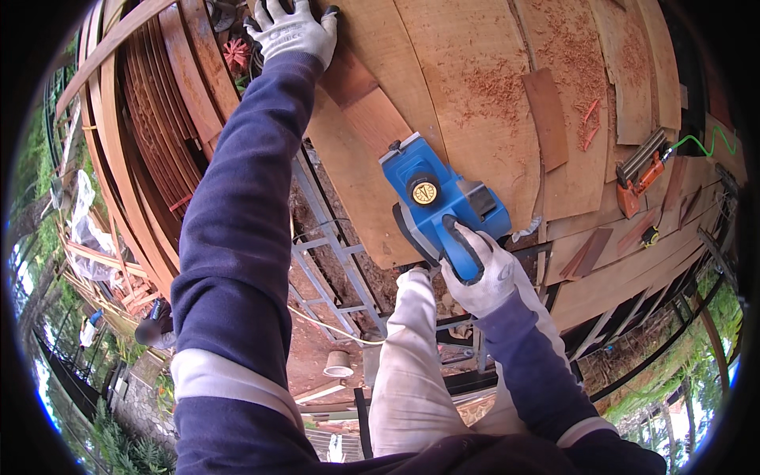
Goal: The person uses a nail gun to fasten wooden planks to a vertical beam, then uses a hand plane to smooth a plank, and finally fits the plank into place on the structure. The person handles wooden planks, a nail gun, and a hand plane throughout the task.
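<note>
My right hand (481,273), in a white glove with dark fingertips, is wrapped round the rear handle of a blue electric hand planer (451,202). The planer has a black front knob with a yellow top. Its front end rests on the near end of a reddish-brown wooden board (380,119). My left hand (297,33), in a matching glove, lies at the board's far end with its fingers spread. Under the board are wide plywood sheets (364,218). The planer's underside is hidden.
Wood shavings (495,83) litter the plywood. A short loose board (545,111) lies right of the planer. Farther right are an orange nail gun (640,178) with a green hose (716,138) and a tape measure (650,236). Long planks (158,119) are stacked left; a metal frame (332,245) stands below.
</note>
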`<action>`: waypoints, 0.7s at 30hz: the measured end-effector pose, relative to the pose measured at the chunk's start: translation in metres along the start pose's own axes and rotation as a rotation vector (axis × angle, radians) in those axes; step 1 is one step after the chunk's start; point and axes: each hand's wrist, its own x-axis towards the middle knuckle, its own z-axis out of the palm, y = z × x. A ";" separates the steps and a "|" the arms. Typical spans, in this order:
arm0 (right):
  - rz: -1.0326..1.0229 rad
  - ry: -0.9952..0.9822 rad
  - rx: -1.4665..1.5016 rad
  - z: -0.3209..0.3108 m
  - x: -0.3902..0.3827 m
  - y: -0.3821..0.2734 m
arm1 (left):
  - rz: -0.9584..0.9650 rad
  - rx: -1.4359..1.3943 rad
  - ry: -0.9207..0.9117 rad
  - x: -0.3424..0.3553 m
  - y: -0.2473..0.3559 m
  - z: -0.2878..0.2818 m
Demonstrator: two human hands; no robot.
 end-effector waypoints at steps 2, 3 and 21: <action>0.008 -0.002 0.016 0.001 0.003 0.000 | 0.004 0.007 -0.005 0.000 0.000 0.000; 0.012 -0.003 0.024 0.002 0.005 0.000 | 0.007 0.012 -0.006 0.000 0.001 0.000; -0.031 0.031 -0.004 0.010 0.031 -0.012 | 0.032 0.013 -0.028 0.000 0.003 -0.003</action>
